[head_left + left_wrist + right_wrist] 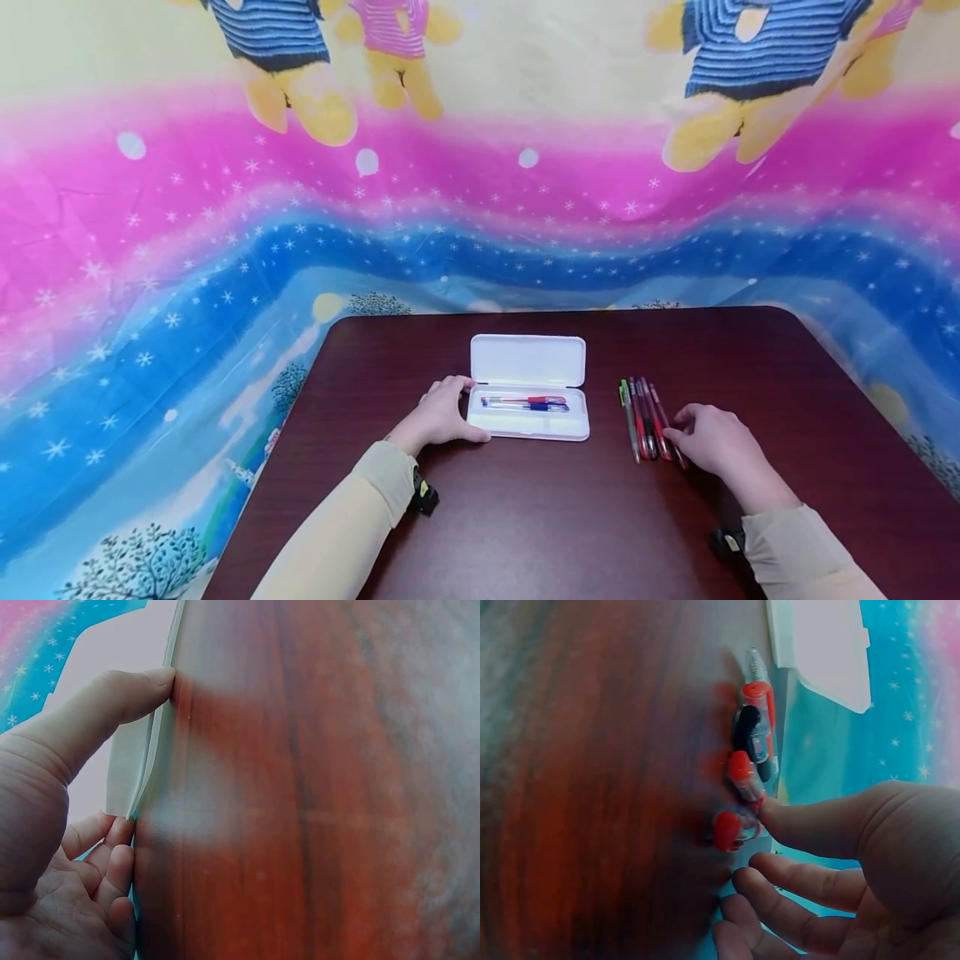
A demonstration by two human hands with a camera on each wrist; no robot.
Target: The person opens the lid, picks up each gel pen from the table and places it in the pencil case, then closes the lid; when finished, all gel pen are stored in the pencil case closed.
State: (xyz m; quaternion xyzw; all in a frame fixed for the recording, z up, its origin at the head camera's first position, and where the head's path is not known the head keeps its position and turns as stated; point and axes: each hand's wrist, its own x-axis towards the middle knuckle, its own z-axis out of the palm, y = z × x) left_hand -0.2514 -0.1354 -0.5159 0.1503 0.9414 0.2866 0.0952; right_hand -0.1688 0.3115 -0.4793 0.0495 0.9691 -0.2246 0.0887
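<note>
A white case (528, 435) lies with its lid raised; a red pen (543, 399) and a blue pen (547, 407) are inside. My left hand (442, 414) grips the case's left end, thumb at the front edge and fingers by the rear corner. In the left wrist view the thumb of the hand (82, 727) presses the case rim (142, 761). My right hand (716, 442) is at the right side of a row of pens (643, 421). In the right wrist view, the hand's (855, 855) thumb touches the row near a red-capped pen (727, 830), its fingers apart from the thumb.
The row holds several pens side by side, with a green one (627, 417) at its left end. Everything lies on a dark red-brown table (525, 517). A patterned cloth (450, 208) hangs behind the table and along its sides.
</note>
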